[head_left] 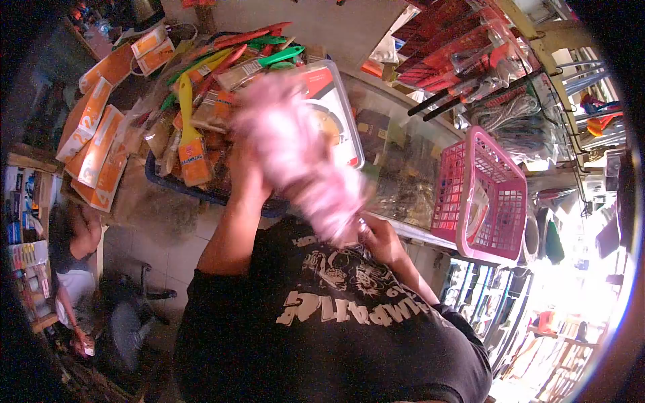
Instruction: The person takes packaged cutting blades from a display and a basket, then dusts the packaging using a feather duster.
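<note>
Both hands are on a bunched pink-and-white cloth [316, 174], which is pretty motion-blurred. The left hand [250, 164] has the upper part in its grasp, though its fingers are mostly hidden behind the fabric. The right hand [377, 236] is gripping the lower end. So the cloth runs between the two, in front of the chest.

Container-wise, just beyond the left hand and off to its left is a dark blue tub [158, 180] heaped with paintbrushes. Handles are yellow, green and red, lots of them in clear wrap, and one yellow-handled brush [188, 134] with an orange sleeve hangs over the near rim. Further left of that hand are orange boxes [107, 161] marked with sizes like 3" and 4"; can't tell what's in them.

Behind the cloth, ahead of both hands, there's a clear plastic case [352, 114] with a white, red and black insert, partly covered from view. Beyond the right hand, a glass-topped counter [376, 94] shows packets under the glass. Right of that hand is a pink basket [463, 195] with something red and white inside, too muddled to identify.
</note>
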A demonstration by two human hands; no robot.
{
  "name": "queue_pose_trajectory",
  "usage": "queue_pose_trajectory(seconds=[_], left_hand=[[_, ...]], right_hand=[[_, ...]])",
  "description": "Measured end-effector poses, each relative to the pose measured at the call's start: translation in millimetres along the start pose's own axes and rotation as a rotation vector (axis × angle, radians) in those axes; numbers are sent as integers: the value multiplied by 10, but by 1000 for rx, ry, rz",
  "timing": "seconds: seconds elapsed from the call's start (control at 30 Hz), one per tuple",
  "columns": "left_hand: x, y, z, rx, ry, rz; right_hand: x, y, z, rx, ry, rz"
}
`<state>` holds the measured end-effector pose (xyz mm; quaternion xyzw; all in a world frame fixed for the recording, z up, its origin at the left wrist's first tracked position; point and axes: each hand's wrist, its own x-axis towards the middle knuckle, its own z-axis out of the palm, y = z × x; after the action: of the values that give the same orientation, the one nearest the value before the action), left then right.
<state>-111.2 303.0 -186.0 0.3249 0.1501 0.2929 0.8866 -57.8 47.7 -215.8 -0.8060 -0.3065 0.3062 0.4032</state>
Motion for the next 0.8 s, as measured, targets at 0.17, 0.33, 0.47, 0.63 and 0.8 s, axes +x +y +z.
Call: queue_pose_trajectory(seconds=[0.17, 0.33, 0.47, 0.63, 0.8], left_hand=[[41, -36, -85, 3, -74, -27], [-8, 6, 91, -64, -12, 18], [5, 7, 33, -31, -15, 6], [0, 5, 16, -57, -15, -2], [-20, 19, 141, 25, 66, 51]], right_hand=[[-19, -236, -11, -31, -77, 158], [73, -134, -61, -19, 56, 335], [17, -65, -14, -179, -74, -195], [25, -52, -84, 116, -39, 335], [-72, -145, -104, -21, -59, 99]])
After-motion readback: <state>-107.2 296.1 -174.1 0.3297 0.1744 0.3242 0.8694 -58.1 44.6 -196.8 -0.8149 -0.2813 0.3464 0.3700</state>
